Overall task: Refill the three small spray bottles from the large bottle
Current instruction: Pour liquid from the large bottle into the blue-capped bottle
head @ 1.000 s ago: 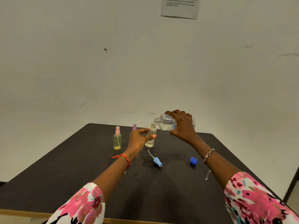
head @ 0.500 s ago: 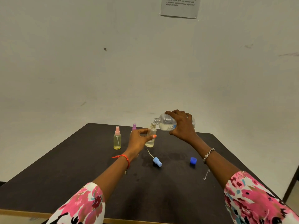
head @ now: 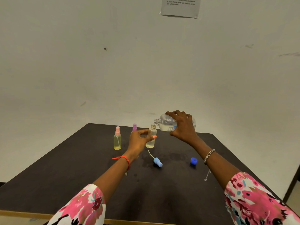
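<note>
Dark table (head: 65,184): far edge near the wall at 12 o'clock, pale wood strip along the near edge at 6. The far right corner is rounded. All the work sits close to the far edge. The broadest run of tabletop lies from 6 to 8 o'clock of the open small bottle (head: 151,138), under the forearms.

- Open small bottle: upright, neck uncapped, pale yellow liquid in its lower part. The left hand (head: 138,142) wraps its body, thumb on the near side, fingers curled behind.
- Large bottle (head: 166,125): tipped nearly level, neck pointing to 9 o'clock, mouth just above the small bottle's neck. The right hand (head: 183,125) clasps its barrel from above, fingers curled over. Whether liquid is running, I cannot tell.
- Pink-topped spray bottle (head: 117,140): upright at 9 o'clock of the open one, apart from the left hand.
- Purple-topped spray bottle (head: 134,127): at 10 o'clock; only its top shows, the body is behind the left hand.
- Light blue spray head (head: 157,162): lying flat at 6 o'clock, dip tube pointing to 11.
- Blue cap (head: 193,160): at 4 o'clock, just beside the right wrist.

Much of the large bottle's barrel is hidden by the right hand. The paper notice (head: 179,8) on the wall is cut off by the top edge, its print too small to read.
</note>
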Demonstrator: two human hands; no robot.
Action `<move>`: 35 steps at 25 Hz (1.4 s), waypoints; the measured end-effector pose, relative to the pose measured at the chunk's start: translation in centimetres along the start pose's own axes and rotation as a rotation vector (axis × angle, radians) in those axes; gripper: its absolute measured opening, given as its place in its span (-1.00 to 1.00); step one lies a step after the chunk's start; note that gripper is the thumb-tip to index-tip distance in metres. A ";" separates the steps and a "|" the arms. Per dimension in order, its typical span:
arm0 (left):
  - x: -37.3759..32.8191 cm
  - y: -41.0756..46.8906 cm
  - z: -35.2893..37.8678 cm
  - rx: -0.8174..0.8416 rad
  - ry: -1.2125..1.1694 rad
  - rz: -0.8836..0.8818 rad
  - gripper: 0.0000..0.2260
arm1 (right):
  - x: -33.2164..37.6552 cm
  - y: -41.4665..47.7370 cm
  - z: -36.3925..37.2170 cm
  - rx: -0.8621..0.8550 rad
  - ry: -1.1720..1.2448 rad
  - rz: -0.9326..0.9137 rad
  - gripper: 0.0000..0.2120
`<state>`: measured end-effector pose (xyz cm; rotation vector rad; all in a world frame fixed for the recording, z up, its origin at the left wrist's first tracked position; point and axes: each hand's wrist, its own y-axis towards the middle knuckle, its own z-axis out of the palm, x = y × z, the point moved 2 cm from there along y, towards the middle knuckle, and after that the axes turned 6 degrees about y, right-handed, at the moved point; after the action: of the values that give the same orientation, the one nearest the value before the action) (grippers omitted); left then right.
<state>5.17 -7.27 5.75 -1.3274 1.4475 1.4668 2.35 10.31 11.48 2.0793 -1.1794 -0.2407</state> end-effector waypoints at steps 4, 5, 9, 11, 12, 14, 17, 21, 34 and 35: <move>0.1 0.0 0.0 0.007 -0.003 -0.010 -0.62 | 0.0 0.0 0.0 0.003 -0.001 -0.001 -0.35; 0.0 0.0 0.1 0.008 -0.001 -0.010 -0.62 | -0.1 0.0 0.0 0.001 0.001 -0.001 -0.35; -0.2 -0.2 0.2 0.017 -0.008 -0.011 -0.64 | -0.1 0.0 0.0 0.007 -0.013 -0.002 -0.35; -0.2 -0.3 0.2 0.016 -0.017 -0.015 -0.64 | -0.2 0.0 0.1 0.007 -0.009 0.000 -0.35; -0.2 -0.3 0.2 0.016 -0.021 -0.016 -0.64 | -0.2 0.0 0.0 0.007 -0.005 0.003 -0.35; -0.2 -0.4 0.2 0.019 -0.021 -0.018 -0.65 | -0.2 -0.1 0.0 0.008 0.000 0.002 -0.35; -0.2 -0.4 0.2 0.018 -0.012 -0.019 -0.64 | -0.2 -0.1 0.0 0.011 -0.009 0.000 -0.35; -0.2 -0.3 0.2 0.013 -0.009 -0.019 -0.64 | -0.1 -0.1 -0.1 0.000 -0.008 -0.001 -0.36; 0.0 -0.2 0.2 0.014 -0.004 -0.035 -0.62 | 0.0 -0.1 -0.2 0.009 -0.006 0.001 -0.35; -0.1 -0.2 0.2 0.014 -0.007 -0.033 -0.62 | 0.0 -0.1 -0.2 0.008 -0.007 0.001 -0.35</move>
<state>5.33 -7.02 5.72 -1.3302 1.4221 1.4363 2.49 10.47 11.56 2.0857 -1.1878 -0.2436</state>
